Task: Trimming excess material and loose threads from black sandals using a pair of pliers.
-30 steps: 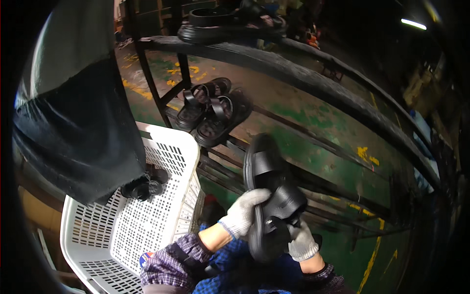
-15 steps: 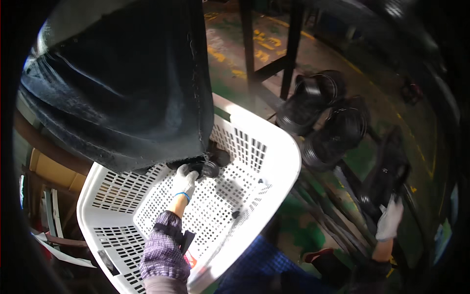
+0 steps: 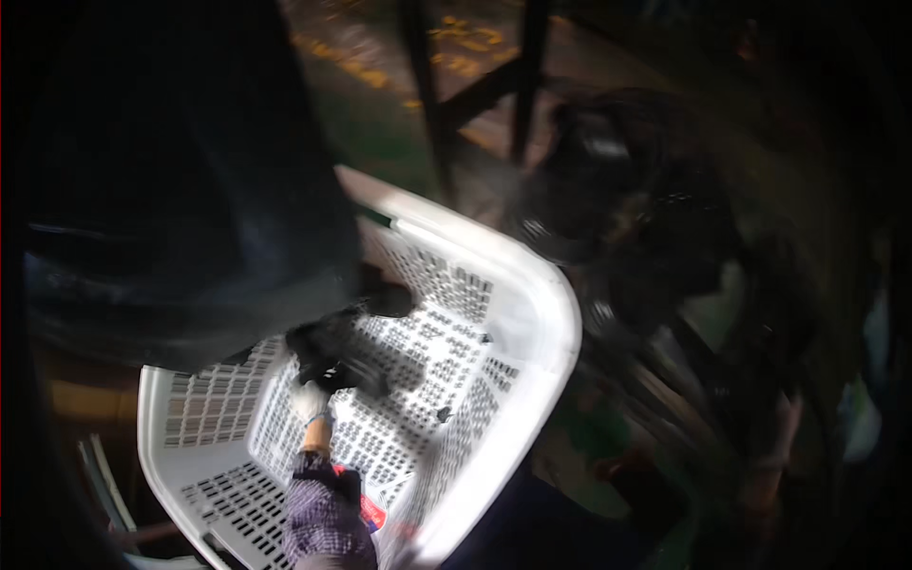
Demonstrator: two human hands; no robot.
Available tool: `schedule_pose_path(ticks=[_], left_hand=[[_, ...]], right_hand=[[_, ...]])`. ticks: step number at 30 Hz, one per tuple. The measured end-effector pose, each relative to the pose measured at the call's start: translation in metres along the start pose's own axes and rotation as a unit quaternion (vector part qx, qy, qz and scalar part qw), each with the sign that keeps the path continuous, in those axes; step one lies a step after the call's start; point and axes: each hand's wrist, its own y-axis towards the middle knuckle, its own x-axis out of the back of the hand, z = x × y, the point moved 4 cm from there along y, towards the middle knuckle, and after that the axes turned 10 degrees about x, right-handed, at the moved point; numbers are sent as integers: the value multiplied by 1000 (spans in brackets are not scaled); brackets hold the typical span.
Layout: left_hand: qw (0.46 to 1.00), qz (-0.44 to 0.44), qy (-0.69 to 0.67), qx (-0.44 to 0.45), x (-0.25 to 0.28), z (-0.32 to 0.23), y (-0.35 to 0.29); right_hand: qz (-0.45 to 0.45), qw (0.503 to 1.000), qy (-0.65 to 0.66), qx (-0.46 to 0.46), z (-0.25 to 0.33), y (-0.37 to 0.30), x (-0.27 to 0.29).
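Note:
My left hand [image 3: 312, 404], in a white glove, reaches into a white slatted plastic basket [image 3: 560, 313]. Its fingers are closed on a dark piece [image 3: 351, 366] that looks like a black sandal, though blur hides its exact shape. Another rounded black piece [image 3: 388, 299] sits just beyond it, beneath the edge of a large black cloth [image 3: 190, 237]. At the lower right my right hand [image 3: 784, 427] is a dim smear beside a dark shape, so its fingers cannot be made out. Black sandals [image 3: 589, 180] stand in a blurred row right of the basket.
The black cloth hangs over the basket's far left side. Dark metal legs [image 3: 527, 85] rise behind the basket. Dark bars [image 3: 665, 380] run below the sandals. The floor bears yellow markings [image 3: 465, 38]. A red label [image 3: 372, 513] shows in the basket near my left sleeve.
My left hand has come nearer to me with the dark piece, out from the cloth's edge. The view has shifted, and the right side has become darker and blurred.

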Motion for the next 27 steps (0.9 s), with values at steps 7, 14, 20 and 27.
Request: schedule_pose_path(ticks=[7,14,20,27], left_hand=[[916,20,-401,29,208,-27,-100],[834,319,-288,-347,378,-244,-309],[820,119,-361,-428,334,-241,-346],[716,236,-140,-642,268,-329,-516]], right_hand=[[-163,975,112,-105,-11,3,10],[-278,928,245,-29,-16,-22,54],[-272,943,176,-74,22,-39,35],[122,933,-260,217,115,-192,-23]])
